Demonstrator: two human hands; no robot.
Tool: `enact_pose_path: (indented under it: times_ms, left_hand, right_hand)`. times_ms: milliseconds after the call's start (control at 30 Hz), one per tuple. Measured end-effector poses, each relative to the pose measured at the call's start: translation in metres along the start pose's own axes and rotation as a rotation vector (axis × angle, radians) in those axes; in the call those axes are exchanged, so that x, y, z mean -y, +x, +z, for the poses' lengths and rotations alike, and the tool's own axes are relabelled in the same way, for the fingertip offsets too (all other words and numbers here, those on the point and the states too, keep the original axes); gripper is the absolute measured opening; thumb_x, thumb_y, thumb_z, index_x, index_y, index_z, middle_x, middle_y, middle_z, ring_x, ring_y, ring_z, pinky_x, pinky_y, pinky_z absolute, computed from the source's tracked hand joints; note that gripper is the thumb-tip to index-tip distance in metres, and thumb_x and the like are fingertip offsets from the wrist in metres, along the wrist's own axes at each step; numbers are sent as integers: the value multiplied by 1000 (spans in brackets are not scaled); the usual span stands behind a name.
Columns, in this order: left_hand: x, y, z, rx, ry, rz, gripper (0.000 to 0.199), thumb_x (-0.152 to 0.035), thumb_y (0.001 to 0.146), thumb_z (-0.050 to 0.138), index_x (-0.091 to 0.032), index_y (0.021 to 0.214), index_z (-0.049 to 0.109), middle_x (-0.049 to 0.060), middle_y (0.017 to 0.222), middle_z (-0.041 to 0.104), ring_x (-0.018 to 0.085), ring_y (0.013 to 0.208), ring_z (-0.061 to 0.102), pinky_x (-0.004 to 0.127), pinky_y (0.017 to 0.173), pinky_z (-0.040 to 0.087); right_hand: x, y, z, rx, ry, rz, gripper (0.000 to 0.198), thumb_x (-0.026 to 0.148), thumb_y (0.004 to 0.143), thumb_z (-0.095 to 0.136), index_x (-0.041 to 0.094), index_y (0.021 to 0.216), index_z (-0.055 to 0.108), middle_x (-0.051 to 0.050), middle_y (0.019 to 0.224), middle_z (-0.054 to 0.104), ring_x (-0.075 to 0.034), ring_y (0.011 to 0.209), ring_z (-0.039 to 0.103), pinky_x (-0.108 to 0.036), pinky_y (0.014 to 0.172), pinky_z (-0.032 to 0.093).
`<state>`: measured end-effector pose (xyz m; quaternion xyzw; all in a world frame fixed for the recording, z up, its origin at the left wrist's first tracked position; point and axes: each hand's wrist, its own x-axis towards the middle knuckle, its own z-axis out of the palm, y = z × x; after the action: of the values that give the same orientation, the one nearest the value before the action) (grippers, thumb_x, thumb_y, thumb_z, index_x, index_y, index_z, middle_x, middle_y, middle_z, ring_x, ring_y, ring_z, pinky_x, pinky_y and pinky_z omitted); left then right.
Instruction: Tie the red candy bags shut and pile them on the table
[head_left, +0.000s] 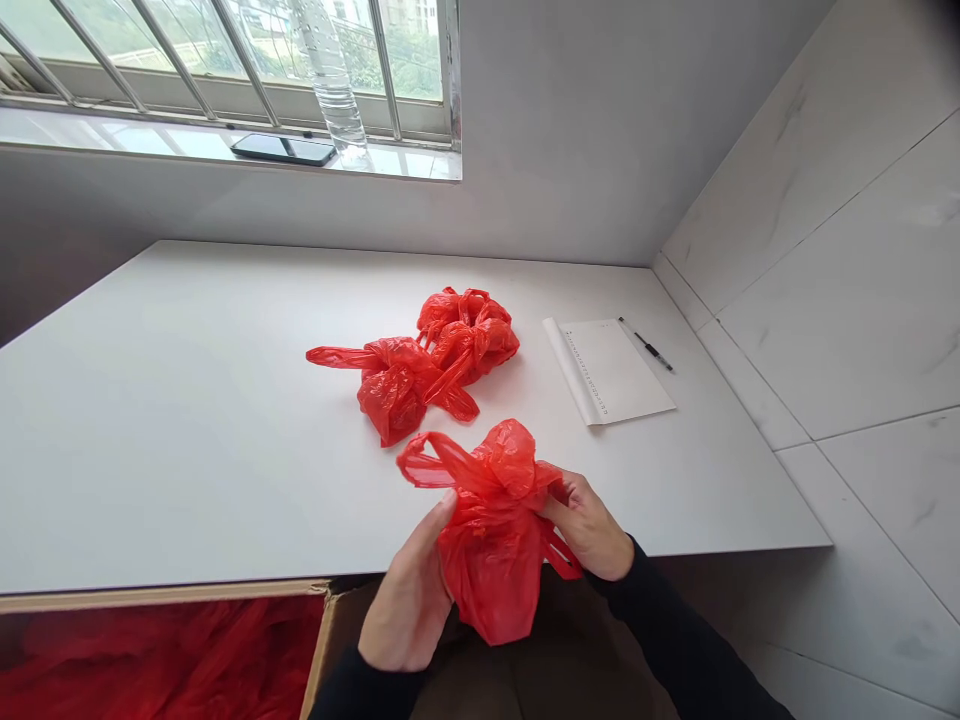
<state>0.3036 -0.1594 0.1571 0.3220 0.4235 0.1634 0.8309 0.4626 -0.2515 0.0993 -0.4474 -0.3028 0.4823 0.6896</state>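
A red plastic bag (495, 560) is held up between my hands at the table's front edge, its neck bunched and a loop handle sticking out to the left. My left hand (411, 590) cups the bag's left side, thumb against the gathered neck; its other fingers are partly hidden behind the plastic. At the neck's right side, my right hand (586, 522) pinches the plastic, with another handle strip hanging below it. Beyond them on the table lie several knotted red plastic bags (396, 385), bunched close together.
The white table (225, 420) carries a notebook (619, 370) and a black pen (646, 345) on the right. Below its front left edge, a cardboard box (319, 640) holds red plastic. A phone (283, 149) and a clear bottle (341, 100) are on the barred windowsill.
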Motion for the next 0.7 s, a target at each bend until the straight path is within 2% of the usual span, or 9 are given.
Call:
enact_pose_path:
  times_ms: [100, 200, 333, 433, 533, 633, 700]
  left_hand:
    - [4, 6, 2, 36, 55, 98, 39, -40, 78, 79, -18, 110, 75, 10, 111, 76, 30, 108, 69, 39, 97, 53]
    - [8, 12, 0, 36, 100, 163, 44, -39, 75, 83, -16, 111, 74, 12, 111, 76, 30, 104, 70, 37, 94, 54]
    - [9, 10, -1, 35, 90, 189, 53, -39, 76, 82, -19, 123, 70, 10, 112, 75, 27, 99, 71, 35, 90, 54]
    - [9, 6, 2, 96, 125, 164, 47, -43, 85, 73, -24, 127, 67, 8, 116, 74, 27, 102, 70, 35, 91, 53]
    - [10, 5, 0, 192, 297, 171, 44, -43, 86, 72, -23, 125, 68, 8, 115, 73, 26, 105, 67, 34, 95, 51]
    - [11, 9, -6, 141, 357, 241, 38, -43, 86, 72, -22, 118, 70, 6, 109, 74, 23, 99, 66, 31, 90, 51]
    - [11, 12, -10, 104, 338, 253, 36, -44, 88, 70, -21, 116, 70, 7, 110, 74, 24, 99, 65, 31, 87, 51]
  right_hand:
    - [-5, 0, 1, -17, 11, -21, 25, 44, 88, 75, 20, 94, 70, -1, 84, 62, -14, 78, 54, -25, 74, 46]
    - [-7, -2, 2, -23, 55, -12, 24, 43, 88, 75, 21, 93, 66, 1, 83, 59, -13, 74, 52, -25, 71, 45]
    - [-4, -4, 6, -53, 46, 4, 29, 44, 82, 81, 21, 87, 63, 2, 80, 57, -12, 70, 49, -25, 68, 44]
    - [-3, -1, 6, -142, -12, -65, 28, 47, 87, 76, 22, 87, 64, 1, 80, 59, -14, 73, 52, -26, 70, 45]
    - [-3, 2, 4, -193, 0, -105, 24, 46, 94, 66, 23, 102, 65, -3, 98, 66, -17, 85, 59, -28, 80, 49]
    - [-2, 1, 4, -104, 31, -64, 29, 44, 98, 62, 25, 120, 62, -6, 119, 64, -19, 102, 61, -32, 92, 49]
    - [-1, -1, 5, -27, 28, -32, 32, 43, 97, 63, 25, 124, 61, -7, 125, 63, -20, 108, 61, -35, 97, 48]
